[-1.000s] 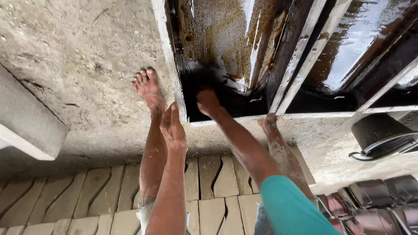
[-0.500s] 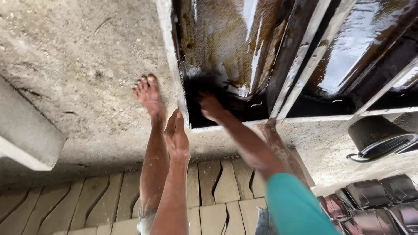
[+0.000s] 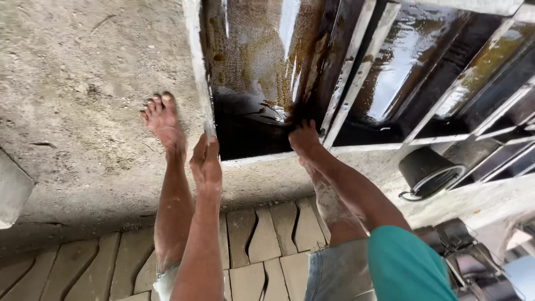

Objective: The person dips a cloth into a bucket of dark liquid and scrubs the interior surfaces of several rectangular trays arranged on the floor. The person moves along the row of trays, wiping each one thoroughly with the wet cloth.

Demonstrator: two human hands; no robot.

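My right hand [image 3: 305, 138] reaches into a shallow metal mould [image 3: 251, 67] coated with a dark, wet, oily film. It is closed on a dark bristly clump [image 3: 293, 113], a brush or a rag, pressed against a white divider bar [image 3: 348, 83]. My left hand [image 3: 206, 161] holds nothing. It is flat with its fingers stretched forward and its tips at the mould's white left rim [image 3: 196, 67], near the front corner. My bare left foot [image 3: 161, 120] stands on the concrete just left of that rim. My right leg [image 3: 330, 203] is under my right arm.
More oily compartments [image 3: 412, 61] with white dividers run to the right. A black bucket [image 3: 426, 167] stands on the concrete ledge at the right. Interlocking paving blocks [image 3: 262, 239] lie below me. A grey concrete block [image 3: 11, 189] is at the left edge, and dark metal containers [image 3: 462, 245] at the lower right.
My right hand has slid to the right across the dark compartment, from its left part to the white divider. My left hand stays by the mould's left rim.
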